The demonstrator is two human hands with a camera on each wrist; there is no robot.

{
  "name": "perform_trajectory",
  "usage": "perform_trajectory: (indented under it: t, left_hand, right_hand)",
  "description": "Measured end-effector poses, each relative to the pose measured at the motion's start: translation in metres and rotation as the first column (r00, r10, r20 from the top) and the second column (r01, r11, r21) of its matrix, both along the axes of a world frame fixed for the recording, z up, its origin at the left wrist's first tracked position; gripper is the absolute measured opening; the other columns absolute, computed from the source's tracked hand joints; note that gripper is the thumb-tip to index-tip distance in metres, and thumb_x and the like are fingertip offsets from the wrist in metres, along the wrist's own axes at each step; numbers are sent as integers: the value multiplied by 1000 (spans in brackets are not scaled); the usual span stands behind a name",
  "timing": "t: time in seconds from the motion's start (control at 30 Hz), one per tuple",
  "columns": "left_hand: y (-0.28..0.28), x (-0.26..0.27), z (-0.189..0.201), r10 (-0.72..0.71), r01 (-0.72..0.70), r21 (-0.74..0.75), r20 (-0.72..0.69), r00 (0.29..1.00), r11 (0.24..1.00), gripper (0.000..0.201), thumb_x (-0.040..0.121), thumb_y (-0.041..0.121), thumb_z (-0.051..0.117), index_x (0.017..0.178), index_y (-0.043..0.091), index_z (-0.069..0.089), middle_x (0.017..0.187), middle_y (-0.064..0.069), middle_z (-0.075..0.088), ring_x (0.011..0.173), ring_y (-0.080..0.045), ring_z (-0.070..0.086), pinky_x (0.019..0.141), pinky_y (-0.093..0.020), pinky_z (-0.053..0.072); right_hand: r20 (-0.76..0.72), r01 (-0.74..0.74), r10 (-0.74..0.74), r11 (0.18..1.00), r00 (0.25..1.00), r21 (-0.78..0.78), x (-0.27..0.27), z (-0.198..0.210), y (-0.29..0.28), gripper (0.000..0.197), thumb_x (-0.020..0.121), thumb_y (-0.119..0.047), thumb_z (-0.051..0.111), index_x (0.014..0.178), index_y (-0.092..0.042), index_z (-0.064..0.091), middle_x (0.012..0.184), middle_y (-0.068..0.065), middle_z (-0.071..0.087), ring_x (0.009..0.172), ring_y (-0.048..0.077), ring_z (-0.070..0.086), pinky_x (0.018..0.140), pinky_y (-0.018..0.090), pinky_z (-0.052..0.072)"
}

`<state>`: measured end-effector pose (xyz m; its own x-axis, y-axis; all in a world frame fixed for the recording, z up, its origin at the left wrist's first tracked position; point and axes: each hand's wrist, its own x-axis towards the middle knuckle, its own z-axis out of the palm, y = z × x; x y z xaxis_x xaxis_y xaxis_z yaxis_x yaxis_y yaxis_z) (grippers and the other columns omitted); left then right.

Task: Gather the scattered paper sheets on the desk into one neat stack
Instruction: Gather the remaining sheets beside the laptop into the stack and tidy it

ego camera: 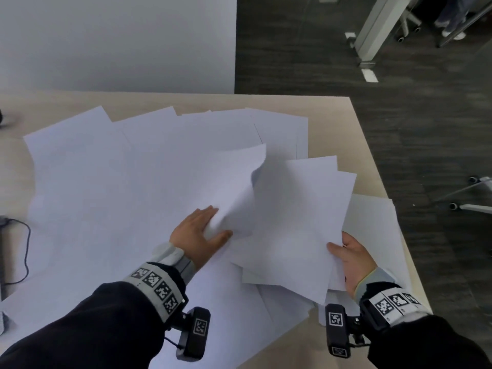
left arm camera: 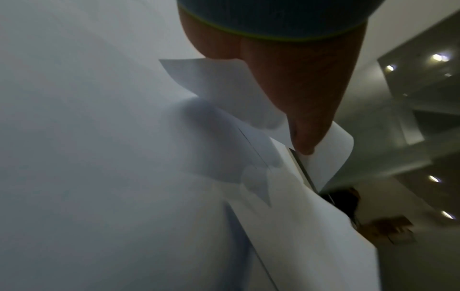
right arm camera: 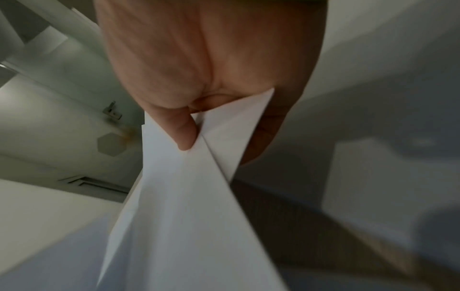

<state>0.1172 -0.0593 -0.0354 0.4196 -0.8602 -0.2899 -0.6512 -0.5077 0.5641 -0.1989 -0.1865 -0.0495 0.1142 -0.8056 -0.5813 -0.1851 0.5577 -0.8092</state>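
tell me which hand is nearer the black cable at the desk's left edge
Left. The left hand grips a sheet mid-desk, closer to the cable; the right hand holds sheets near the desk's right edge.

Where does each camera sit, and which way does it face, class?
Head: on the head, facing down at the desk and scattered sheets; left hand, right hand, both sleeves show.
Left wrist: on that wrist, facing along the palm at the lifted sheet it pinches.
Right wrist: likewise, facing the bundle its thumb clamps.
Shared: head and right wrist both show the bundle.
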Motion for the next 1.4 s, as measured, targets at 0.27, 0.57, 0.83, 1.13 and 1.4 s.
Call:
perform_trajectory:
  t: [0.27, 0.57, 0.83, 1.13, 1.4]
  left_hand:
    - [-20, -65, -14, -314, 297, 195, 58, 948, 935, 90, 79, 82, 46, 154, 36, 27, 166, 14, 11, 154, -13, 0, 125, -44, 5]
    - [-25, -50, -20, -351, 334, 181, 69, 934, 925, 87, 86, 77, 45, 158, 37, 14, 167, 15, -3, 153, -11, -10, 123, -38, 3]
    - [-71, 20, -14, 2, -36, 213, 159, 987, 976, 85, 92, 59, 52, 159, 29, 9, 168, 5, -6, 155, -20, -7, 124, -44, 8]
    - [-132, 21, -19, -26, -40, 344, 185, 982, 938, 126, 70, 89, 50, 156, 27, -17, 164, 2, -26, 152, -26, -20, 124, -51, 0]
    - [-136, 24, -34, -48, -36, 334, 242, 969, 942, 117, 72, 87, 49, 157, 29, -5, 167, 4, -17, 153, -28, -13, 123, -52, 6]
  right_hand:
    - [-46, -5, 12, 990, 999, 144, 33, -10, 15, 44, 83, -58, 59, 112, -27, 70, 111, 2, 74, 107, 29, 67, 103, 54, 46]
    - [-75, -59, 65, 995, 995, 80, 29, -3, 9, 20, 91, -2, 60, 99, -17, 70, 105, 16, 73, 97, 37, 68, 92, 57, 52]
    - [-154, 124, -124, 992, 980, -7, -12, -6, -43, 24, 72, -27, 64, 93, -34, 74, 96, 1, 76, 95, 34, 68, 93, 59, 51]
    - [-128, 219, -220, 975, 967, -24, -21, -3, -55, 27, 93, -4, 55, 87, -23, 73, 91, -3, 73, 85, 24, 66, 81, 38, 52]
    - [-73, 244, -246, 969, 967, -33, -22, -11, -61, 25, 93, -2, 55, 93, -21, 71, 99, 2, 72, 88, 25, 66, 74, 34, 51]
